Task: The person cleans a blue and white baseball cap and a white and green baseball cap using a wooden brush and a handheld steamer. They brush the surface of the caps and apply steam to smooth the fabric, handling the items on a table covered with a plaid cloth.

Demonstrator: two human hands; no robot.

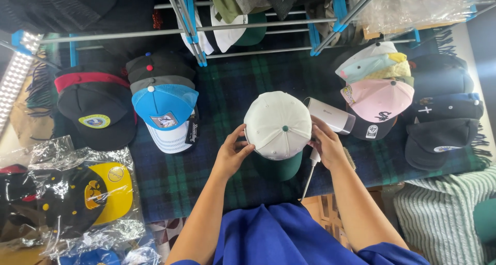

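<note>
A white cap (277, 124) with a green top button and a green brim sits crown-up in the middle of the plaid blanket (227, 94). My left hand (233, 152) grips its left side and my right hand (325, 145) holds its right side. Right behind my right hand lies a white handheld appliance (330, 115), and its white cord (310, 172) runs down toward me.
A stack of caps topped by a blue mesh one (165, 110) and a black cap with a red band (95, 107) lie at left. A pink cap (377, 102) and dark caps (444, 115) lie at right. Bagged caps (88, 192) sit lower left. A metal rack (232, 24) hangs caps at the back.
</note>
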